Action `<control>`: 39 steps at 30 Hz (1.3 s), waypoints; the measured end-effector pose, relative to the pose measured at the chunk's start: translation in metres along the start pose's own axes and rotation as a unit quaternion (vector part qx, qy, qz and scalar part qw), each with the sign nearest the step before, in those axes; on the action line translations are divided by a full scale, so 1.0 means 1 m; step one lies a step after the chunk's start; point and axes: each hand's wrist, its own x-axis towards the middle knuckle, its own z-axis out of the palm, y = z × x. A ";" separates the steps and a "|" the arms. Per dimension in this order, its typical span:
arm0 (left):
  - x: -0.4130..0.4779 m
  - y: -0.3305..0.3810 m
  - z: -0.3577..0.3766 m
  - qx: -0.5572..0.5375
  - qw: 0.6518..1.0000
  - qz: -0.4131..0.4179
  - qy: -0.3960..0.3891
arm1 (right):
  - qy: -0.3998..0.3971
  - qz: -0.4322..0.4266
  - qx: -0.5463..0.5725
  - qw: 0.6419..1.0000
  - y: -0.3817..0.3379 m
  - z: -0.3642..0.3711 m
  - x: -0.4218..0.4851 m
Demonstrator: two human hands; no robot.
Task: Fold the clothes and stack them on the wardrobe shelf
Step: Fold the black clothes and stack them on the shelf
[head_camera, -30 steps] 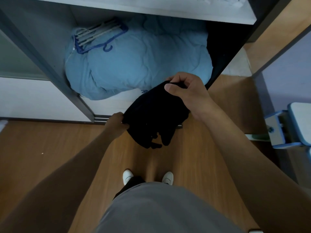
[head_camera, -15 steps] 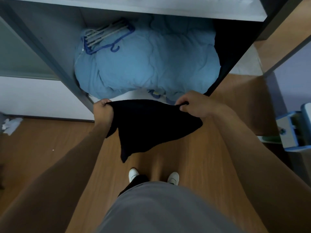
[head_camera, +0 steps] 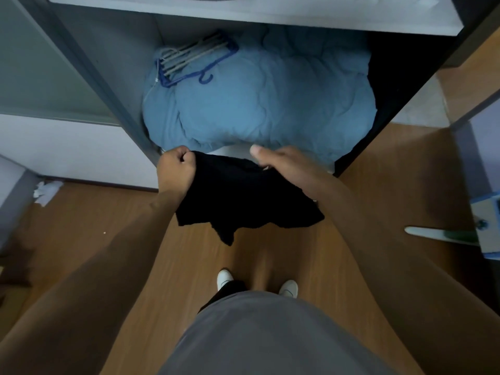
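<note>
A black garment [head_camera: 240,201] hangs in the air in front of the open wardrobe, its lower edge drooping toward the floor. My left hand [head_camera: 176,171] grips its upper left corner in a fist. My right hand [head_camera: 281,163] holds the upper right edge, thumb lifted on top and fingers tucked under the cloth. The white wardrobe shelf [head_camera: 270,14] runs across the top of the view, with pale and dark fabric partly visible on it.
A bulky blue quilt [head_camera: 259,98] fills the lower wardrobe compartment, with blue and white hangers [head_camera: 189,60] lying on it. Grey wardrobe frame [head_camera: 89,69] at left. Crumpled white paper [head_camera: 46,192] on the wooden floor at left; a blue-and-white object [head_camera: 487,226] at right.
The bunched garment was pulled open between both hands, my left hand rising to its corner. Since half a second ago my right hand has shifted toward the left hand, and the thumb lifted.
</note>
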 end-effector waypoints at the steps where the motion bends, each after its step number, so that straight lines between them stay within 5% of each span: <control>1: 0.000 0.002 0.001 -0.005 1.000 0.008 -0.001 | -0.043 0.006 -0.057 0.997 -0.002 0.001 0.000; 4: 0.000 0.009 0.006 -0.016 0.999 0.033 -0.013 | -0.125 0.027 -0.226 0.966 -0.003 0.003 0.005; 7: -0.001 0.018 0.011 -0.020 0.998 0.046 -0.024 | -0.132 0.020 -0.279 0.951 0.000 0.005 0.005; 12: 0.003 0.027 0.020 0.013 0.999 0.049 -0.011 | -0.158 -0.027 -0.285 0.945 0.002 0.009 0.005; 18: 0.004 0.020 0.014 -0.032 0.997 0.056 -0.041 | -0.064 -0.109 -0.248 0.960 0.010 0.000 0.014; 28: -0.005 0.014 0.020 -0.052 0.983 0.084 -0.157 | -0.166 -0.098 -0.151 0.969 -0.007 0.004 0.010; 34: -0.012 0.025 0.032 -0.077 0.962 0.037 -0.259 | -0.165 -0.111 -0.155 0.968 -0.023 0.010 0.010; 39: -0.039 0.037 0.029 -0.196 0.911 -0.130 -0.338 | -0.130 -0.096 -0.100 0.982 -0.023 0.006 0.009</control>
